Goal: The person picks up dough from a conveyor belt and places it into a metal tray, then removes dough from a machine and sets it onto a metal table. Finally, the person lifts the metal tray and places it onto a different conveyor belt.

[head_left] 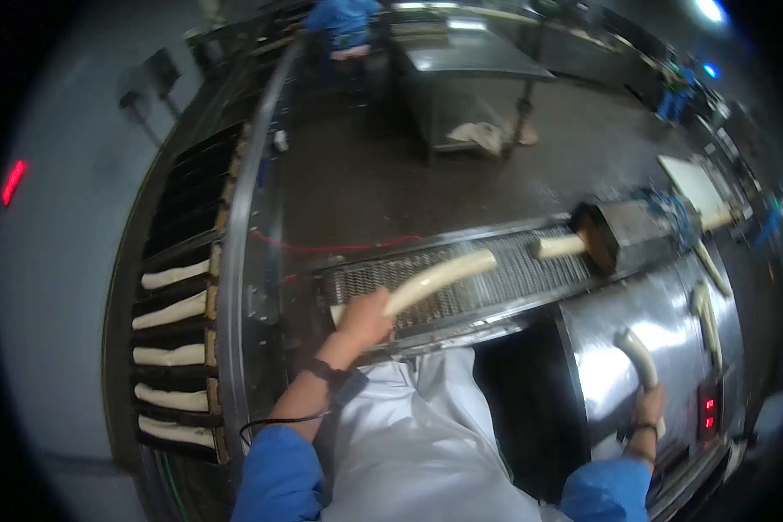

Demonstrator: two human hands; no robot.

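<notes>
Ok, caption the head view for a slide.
Left hand grips dough roll on mesh conveyor; right hand holds second roll.

No writing is legible; the red lit display (709, 412) just beside the right hand (648, 407) is too blurred to read.

Surfaces noted:
- long dough roll (439, 277), in left hand (363, 320): pale, smooth, matt.
- shorter dough roll (639, 355), in right hand (648, 409): same finish.
- conveyor belt (522, 274): metal wire mesh, open rough weave, dull grey.
- machine housing (596, 365): sheet steel, glossy — mirror-like reflections.
- apron (418, 435): white cloth, matt, creased.
- sleeves (278, 478): blue cloth, matt.
- floor (365, 174): dark, mostly matt — patchy sheen.
</notes>
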